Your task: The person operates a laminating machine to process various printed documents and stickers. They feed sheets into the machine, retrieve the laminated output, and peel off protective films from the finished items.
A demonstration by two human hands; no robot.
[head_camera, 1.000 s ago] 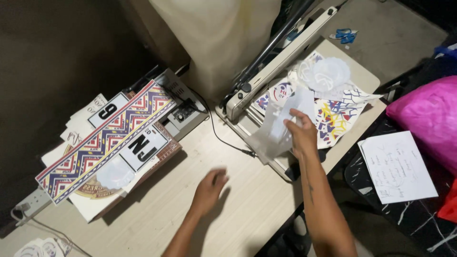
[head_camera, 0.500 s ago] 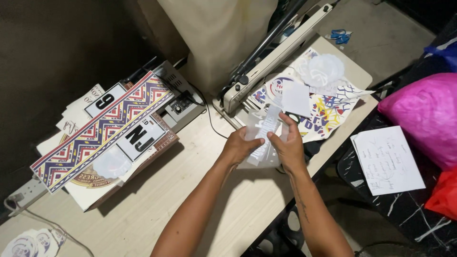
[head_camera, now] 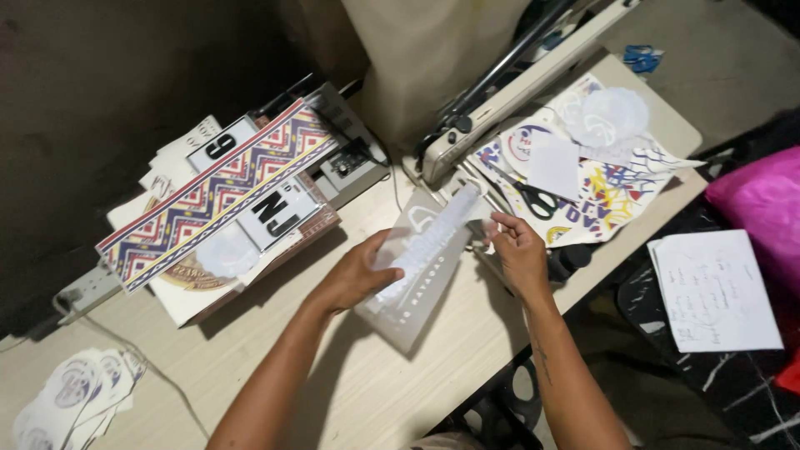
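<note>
My left hand [head_camera: 357, 275] grips the left side of a clear transfer film [head_camera: 417, 267] with white lettering, held just above the pale wooden table [head_camera: 250, 367]. My right hand [head_camera: 515, 250] pinches the film's upper right edge, where a narrow strip of it lifts up. Black-handled scissors [head_camera: 533, 198] lie just beyond my right hand on a pile of printed sheets [head_camera: 600, 196].
A heat press [head_camera: 500, 92] stands behind the film. To the left lies a long patterned band [head_camera: 217, 196] over number prints and a control box [head_camera: 350, 158]. Round cut-outs [head_camera: 75, 387] sit at the front left. A white paper [head_camera: 717, 292] and pink bag [head_camera: 762, 212] are at right.
My left hand came up from the bare table to the film. Both hands brought the film away from the printed sheets toward me and now hold it spread between them.
</note>
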